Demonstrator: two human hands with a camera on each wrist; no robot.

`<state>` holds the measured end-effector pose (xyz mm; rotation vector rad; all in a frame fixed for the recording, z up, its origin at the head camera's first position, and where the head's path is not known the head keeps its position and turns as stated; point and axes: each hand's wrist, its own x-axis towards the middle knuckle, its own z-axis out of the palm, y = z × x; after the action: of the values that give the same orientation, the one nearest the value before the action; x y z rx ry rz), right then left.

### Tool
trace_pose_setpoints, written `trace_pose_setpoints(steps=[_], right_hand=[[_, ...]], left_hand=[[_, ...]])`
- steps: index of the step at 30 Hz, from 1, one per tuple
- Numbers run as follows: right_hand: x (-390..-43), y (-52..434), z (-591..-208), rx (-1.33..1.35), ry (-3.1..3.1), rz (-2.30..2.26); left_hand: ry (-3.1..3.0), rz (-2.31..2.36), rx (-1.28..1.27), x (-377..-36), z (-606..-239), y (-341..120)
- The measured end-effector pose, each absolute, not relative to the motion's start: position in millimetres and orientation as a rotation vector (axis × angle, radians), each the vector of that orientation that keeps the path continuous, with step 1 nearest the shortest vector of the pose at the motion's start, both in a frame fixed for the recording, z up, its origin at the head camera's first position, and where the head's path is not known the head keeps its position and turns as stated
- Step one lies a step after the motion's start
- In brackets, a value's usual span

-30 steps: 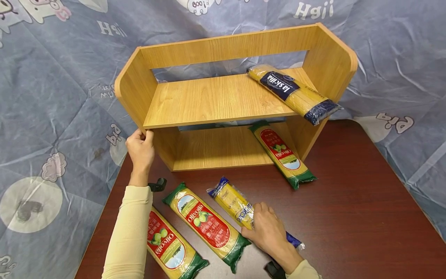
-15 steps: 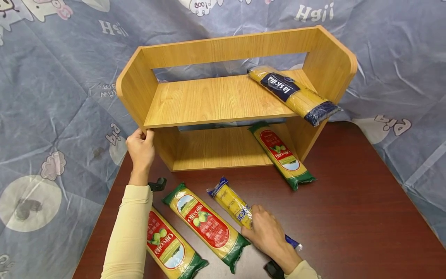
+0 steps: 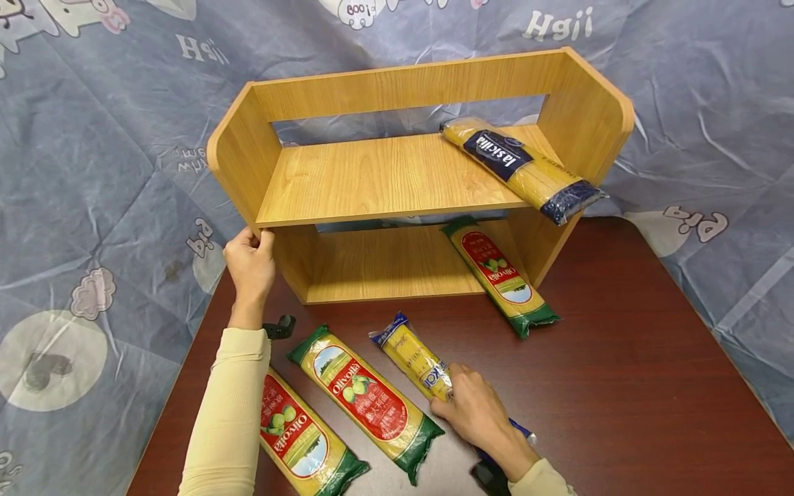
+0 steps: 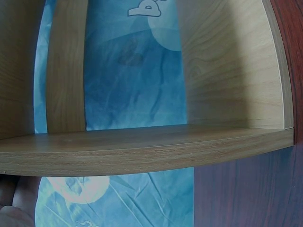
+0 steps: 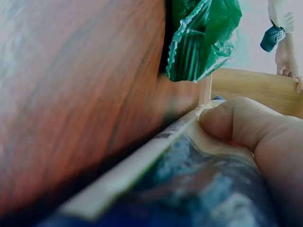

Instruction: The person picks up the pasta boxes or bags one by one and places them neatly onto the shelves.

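My left hand (image 3: 250, 265) grips the front edge of the wooden shelf's (image 3: 384, 172) left side panel, just below the upper board. In the left wrist view, part of that hand (image 4: 19, 203) shows beneath the panel edge (image 4: 142, 158). Out on the table, my right hand (image 3: 477, 410) holds a yellow spaghetti pack with blue ends (image 3: 412, 355), thumb on its left side and fingers over the top. Its middle is hidden under the hand. The right wrist view shows the thumb (image 5: 236, 120) against the pack (image 5: 189, 184), close to the tabletop.
Left of the held pack lie two green-ended Olivoilà packs, one nearer (image 3: 369, 399) and one partly behind the left sleeve (image 3: 304, 441). Another Olivoilà pack (image 3: 499, 272) sticks out from the lower shelf. A La Sicilia pack (image 3: 515, 162) overhangs the upper board at right.
Hardly anything differs. The left hand keeps its grip on the shelf and the right hand stays on the blue-ended spaghetti pack; the pack's position shifts only very slightly.
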<state>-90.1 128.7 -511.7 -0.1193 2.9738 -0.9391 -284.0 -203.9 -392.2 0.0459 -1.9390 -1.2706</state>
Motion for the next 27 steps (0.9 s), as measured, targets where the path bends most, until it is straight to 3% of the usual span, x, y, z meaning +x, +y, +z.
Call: trace_pose_setpoints(steps=[15,27], right_hand=[[-92,141,-499,-0.108,2.921,-1.091],[-89,142,-466,-0.124,2.933,-1.199]], left_hand=[[-2.012,-1.26,0.039,-290,-402,-216],[-2.009,-1.258,0.037,-290,-402,-216]])
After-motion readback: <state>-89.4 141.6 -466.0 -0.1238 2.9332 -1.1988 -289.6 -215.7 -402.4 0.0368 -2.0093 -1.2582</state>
